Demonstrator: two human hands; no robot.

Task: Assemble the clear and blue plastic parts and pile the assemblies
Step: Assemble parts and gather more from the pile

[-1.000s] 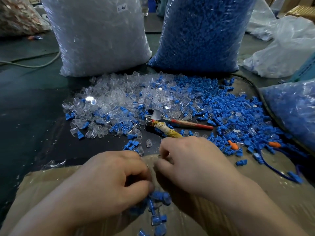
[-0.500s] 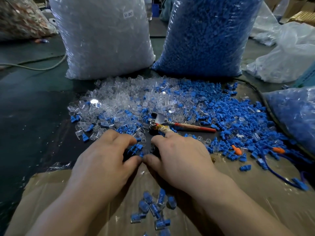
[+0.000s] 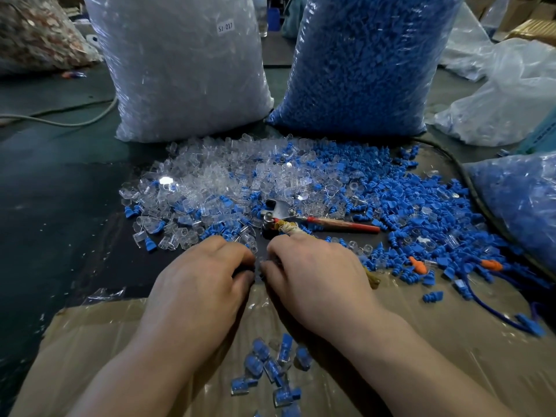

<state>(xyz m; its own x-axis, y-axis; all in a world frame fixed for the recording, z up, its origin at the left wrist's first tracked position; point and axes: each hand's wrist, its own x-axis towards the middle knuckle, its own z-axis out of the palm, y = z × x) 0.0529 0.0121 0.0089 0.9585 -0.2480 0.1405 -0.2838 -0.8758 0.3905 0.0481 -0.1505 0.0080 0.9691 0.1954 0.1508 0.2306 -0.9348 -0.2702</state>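
Though our curled left hand (image 3: 204,284) and right hand (image 3: 310,275) hide any grip, clear-shelled blue plastic assemblies (image 3: 254,364) lie loosely piled.

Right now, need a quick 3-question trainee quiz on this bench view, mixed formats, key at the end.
1. True or false: the assembled pieces lie on the cardboard, between the person's forearms.
2. The label on the bag of clear parts reads: A) SJ 017 B) SJ 710 C) BL 017
3. Which hand is nearest the red-handled tool?
Key: 1 true; 2 A; 3 the right hand.
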